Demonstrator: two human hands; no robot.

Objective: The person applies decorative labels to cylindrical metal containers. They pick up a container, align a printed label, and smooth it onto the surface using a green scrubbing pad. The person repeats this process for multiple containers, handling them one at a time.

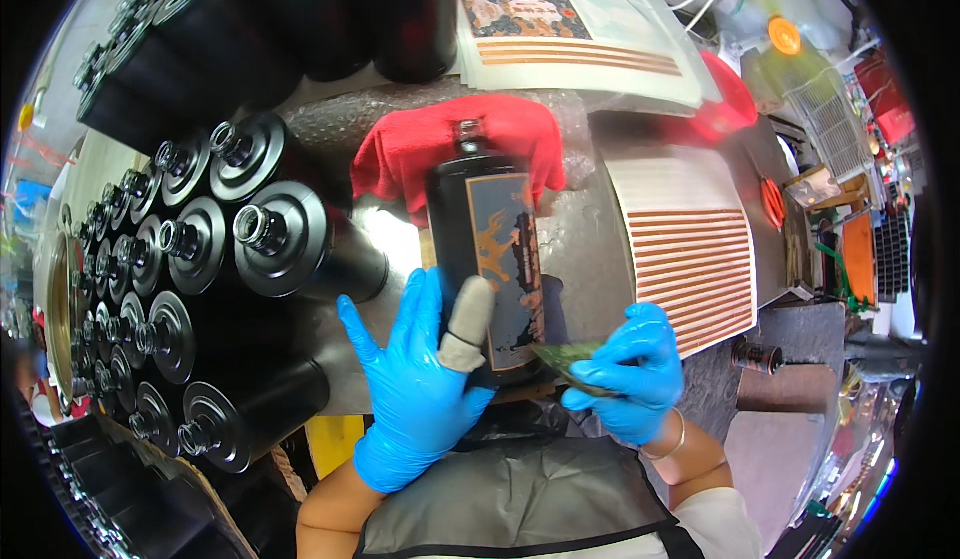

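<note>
A black bottle [449, 221] lies on its back on the worktop, its neck resting toward a folded red towel [390, 154]. On its upper face sits a dark label [506, 209] with a copper-coloured border and pattern. My left hand [415, 399], in a blue glove, lies with fingers spread along the bottle's lower left side. A grey finger cover [470, 319] on one finger touches the label's left edge. My right hand [632, 374], also gloved in blue, pinches a thin, dark green, flat piece [562, 361]. That piece's tip is at the label's lower right corner.
Several black bottles [285, 234] crowd the left side, with more [410, 19] at the back. A sheet of copper strips [690, 259] lies on the right, and printed sheets [570, 69] lie behind. Red-handled scissors [771, 202] are at the right edge.
</note>
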